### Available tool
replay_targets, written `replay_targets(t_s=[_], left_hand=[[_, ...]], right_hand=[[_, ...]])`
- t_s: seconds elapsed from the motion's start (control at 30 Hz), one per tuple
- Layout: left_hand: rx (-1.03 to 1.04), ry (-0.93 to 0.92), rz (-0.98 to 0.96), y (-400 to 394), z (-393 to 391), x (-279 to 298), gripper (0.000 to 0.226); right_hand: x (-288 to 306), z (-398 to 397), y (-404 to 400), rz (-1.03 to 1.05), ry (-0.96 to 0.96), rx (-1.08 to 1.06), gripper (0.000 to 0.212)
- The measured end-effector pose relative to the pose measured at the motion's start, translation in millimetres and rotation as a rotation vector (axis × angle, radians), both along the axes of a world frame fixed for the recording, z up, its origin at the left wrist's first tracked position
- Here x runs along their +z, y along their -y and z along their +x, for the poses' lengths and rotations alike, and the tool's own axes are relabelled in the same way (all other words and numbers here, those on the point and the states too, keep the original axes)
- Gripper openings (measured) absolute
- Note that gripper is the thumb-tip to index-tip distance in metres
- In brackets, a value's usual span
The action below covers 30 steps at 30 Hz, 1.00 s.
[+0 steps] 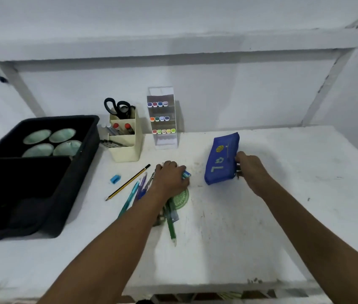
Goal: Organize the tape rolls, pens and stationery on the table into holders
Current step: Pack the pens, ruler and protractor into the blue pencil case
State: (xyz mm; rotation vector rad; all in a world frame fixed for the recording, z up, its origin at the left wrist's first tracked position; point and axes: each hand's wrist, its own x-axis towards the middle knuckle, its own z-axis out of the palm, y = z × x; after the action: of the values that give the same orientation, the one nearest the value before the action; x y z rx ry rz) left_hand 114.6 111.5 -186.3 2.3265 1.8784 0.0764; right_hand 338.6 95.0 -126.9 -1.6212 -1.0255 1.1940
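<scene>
Centre of frame: left hand (169,174) lies over the loose pile of pens (139,189), fingers curled round a small blue-and-white item (186,174), likely an eraser, probably picked out for sorting. Right hand (247,166) grips the edge of the blue pencil pouch (222,159), tilted up off the white counter (283,194), likely to move it aside. Pencil (127,182) and blue sharpener (115,179) lie left of the pile. Cream holder (125,141) and clear marker rack (162,119) stand behind; black tray (81,154) at left holds tape rolls (52,142).
</scene>
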Motion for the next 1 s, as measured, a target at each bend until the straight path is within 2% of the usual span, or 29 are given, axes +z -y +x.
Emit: replay_targets(t_s=[0.1,0.17,0.3,0.37,0.4,0.43,0.47,0.53,0.7,0.77,0.9,1.0], left_hand=[[0.012,0.039,0.005,0.6,-13.0,4.3,0.052],[0.031,0.140,0.029,5.2,-23.2,10.1,0.052],[0.159,0.287,0.065,23.9,-43.8,24.2,0.032],[0.244,0.270,0.000,37.3,-48.1,28.9,0.021],[0.261,0.234,-0.046,43.4,-47.0,29.3,0.021],[0.267,0.201,-0.097,48.5,-44.6,28.0,0.026],[0.267,0.169,-0.138,52.5,-41.4,26.8,0.034],[0.273,0.142,-0.180,59.0,-34.8,22.7,0.047],[0.345,0.257,-0.147,65.1,-29.5,18.7,0.054],[0.339,0.287,-0.128,65.0,-31.3,18.2,0.056],[0.328,0.239,-0.139,66.1,-33.1,24.7,0.038],[0.367,0.283,-0.115,67.5,-38.3,28.0,0.035]], right_hand=[[2.6,-16.8,-1.2,0.084,0.304,0.116,0.026],[8.4,-24.0,0.3,0.131,0.466,0.191,0.028],[22.5,-34.8,2.2,0.197,0.580,0.232,0.040],[23.8,-40.9,4.4,0.198,0.659,0.248,0.028],[23.0,-43.8,7.9,0.191,0.715,0.260,0.013],[22.4,-47.5,13.9,0.181,0.788,0.287,0.014],[19.7,-50.7,18.2,0.151,0.863,0.324,0.030],[14.1,-59.1,29.0,0.135,0.961,0.400,0.043],[1.9,-75.0,51.9,0.166,0.999,0.496,0.050],[-1.5,-78.0,58.3,0.204,0.970,0.491,0.046],[-5.8,-81.1,63.2,0.279,0.872,0.423,0.052],[-5.3,-84.5,63.7,0.331,0.821,0.391,0.055]])
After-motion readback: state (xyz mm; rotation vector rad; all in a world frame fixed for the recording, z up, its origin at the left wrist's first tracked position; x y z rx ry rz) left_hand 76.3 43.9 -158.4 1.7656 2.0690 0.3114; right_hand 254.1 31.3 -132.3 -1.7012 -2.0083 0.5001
